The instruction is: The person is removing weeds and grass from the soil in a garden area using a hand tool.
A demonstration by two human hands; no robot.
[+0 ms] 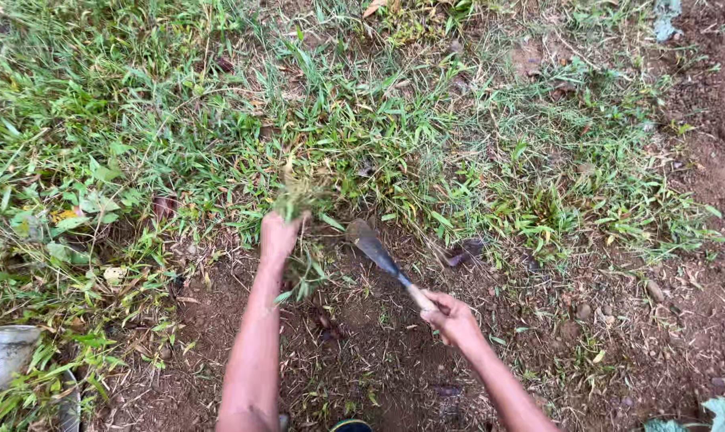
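Bare soil (362,360), grass (218,136), grey container (6,356)

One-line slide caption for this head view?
Left hand grips a grass tuft; right hand holds a short blade at its base.

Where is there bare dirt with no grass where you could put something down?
Bare soil lies between the two forearms, below the blade of the hand tool. More bare earth runs down the right edge. It is crowded above and left: thick grass surrounds the left hand gripping a tuft. The right hand holds the tool's handle.
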